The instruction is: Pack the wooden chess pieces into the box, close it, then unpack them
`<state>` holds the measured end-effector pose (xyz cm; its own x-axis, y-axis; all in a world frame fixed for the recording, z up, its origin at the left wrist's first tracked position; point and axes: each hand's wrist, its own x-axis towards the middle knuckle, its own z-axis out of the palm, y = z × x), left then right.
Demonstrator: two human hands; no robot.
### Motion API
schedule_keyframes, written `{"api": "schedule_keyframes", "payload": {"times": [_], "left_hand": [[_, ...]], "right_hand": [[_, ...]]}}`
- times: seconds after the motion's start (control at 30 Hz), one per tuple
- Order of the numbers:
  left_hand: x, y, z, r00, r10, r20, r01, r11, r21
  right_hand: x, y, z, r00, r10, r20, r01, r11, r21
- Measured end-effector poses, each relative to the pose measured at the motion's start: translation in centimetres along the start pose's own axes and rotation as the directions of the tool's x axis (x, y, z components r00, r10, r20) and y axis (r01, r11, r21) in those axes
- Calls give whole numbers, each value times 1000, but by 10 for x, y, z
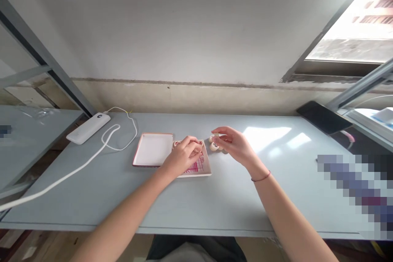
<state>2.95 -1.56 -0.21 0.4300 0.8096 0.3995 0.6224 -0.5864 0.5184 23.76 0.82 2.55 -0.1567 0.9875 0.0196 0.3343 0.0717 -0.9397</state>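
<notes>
Cupping left hand [181,157] over printed tray [205,168], grip unclear | right hand [235,145] pinching round piece [215,135]

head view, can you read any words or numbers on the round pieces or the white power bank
Nothing is legible: the marks on the round game pieces are too small to read, and the small dark mark on the white power bank is too small to read.
</notes>
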Motion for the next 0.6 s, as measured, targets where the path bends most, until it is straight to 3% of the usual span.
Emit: {"api": "schedule_keyframes", "payload": {"times": [0.1,0.23,0.4,0.6], "left_hand": [[3,2,4,995,37,93,-45,995,85],[7,5,9,979,48,201,-102,958,269],[6,0,1,989,9,147,-56,946,319],[5,-10,-15,988,-4,157,-38,964,261]], "right_hand": [[-2,-4,-4,1000,19,-1,-19,997,-74],[-6,-6,-2,989,-117,87,132,971,-201],[-12,-7,6,945,-209,251,306,833,-460],[-14,-4,23,885,-290,365,454,711,-537]]}}
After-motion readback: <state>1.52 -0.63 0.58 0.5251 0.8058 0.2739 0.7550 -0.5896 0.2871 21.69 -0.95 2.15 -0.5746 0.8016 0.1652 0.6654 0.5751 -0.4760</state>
